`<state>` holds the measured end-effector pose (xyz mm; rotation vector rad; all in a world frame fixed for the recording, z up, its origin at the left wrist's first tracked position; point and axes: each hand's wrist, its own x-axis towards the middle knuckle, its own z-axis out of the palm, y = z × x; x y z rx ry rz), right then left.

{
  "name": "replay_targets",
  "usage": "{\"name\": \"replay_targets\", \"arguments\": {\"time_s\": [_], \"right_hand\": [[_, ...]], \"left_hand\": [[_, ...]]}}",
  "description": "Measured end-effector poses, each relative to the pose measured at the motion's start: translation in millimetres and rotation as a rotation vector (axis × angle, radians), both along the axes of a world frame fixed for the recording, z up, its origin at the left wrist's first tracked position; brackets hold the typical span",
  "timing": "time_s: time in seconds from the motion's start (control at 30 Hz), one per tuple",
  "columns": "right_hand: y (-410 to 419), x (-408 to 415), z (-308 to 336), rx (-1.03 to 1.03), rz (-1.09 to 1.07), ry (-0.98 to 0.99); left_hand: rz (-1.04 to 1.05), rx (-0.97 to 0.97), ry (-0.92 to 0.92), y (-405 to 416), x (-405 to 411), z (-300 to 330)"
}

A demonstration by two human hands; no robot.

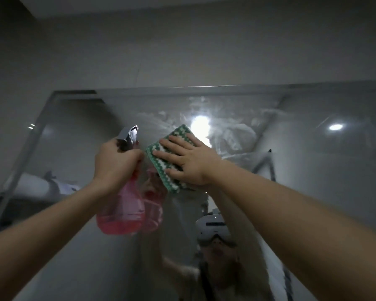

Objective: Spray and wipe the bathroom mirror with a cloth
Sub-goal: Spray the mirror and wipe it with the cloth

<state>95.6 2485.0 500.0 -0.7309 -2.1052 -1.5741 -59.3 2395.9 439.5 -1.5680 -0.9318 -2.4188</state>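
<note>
Mirror (313,170) wiping: right hand (187,161) flat, pressing cloth (161,146); left hand (115,164) grips spray bottle (121,213); should overlap strokes through smears above fingers.

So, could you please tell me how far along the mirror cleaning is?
Spraying looks done up top: wet smears streak the mirror. In hand: the right hand presses the cloth flat on the glass; the left hand holds the spray bottle. The smears remain unwiped.

green-white cloth (168,158) flat on smeared mirror (313,170), pink spray bottle (121,211)
</note>
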Motion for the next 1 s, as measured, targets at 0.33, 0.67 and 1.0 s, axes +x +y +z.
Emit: {"name": "replay_targets", "arguments": {"time_s": [0.33, 0.67, 1.0], "right_hand": [[-4.7, 169.2, -2.5, -0.070, -0.081, 0.260], [4.2, 345.7, -128.6, -0.211, -0.103, 0.691], [14.2, 395.1, -286.7, -0.184, -0.089, 0.761]], "left_hand": [[-0.167, -0.083, 0.062, -1.6, 89.4, -34.5], [-0.466, -0.247, -0.073, -6.9, 238.2, -106.3], [-0.447, -0.438, -0.048, 7.5, 301.0, -242.2]]}}
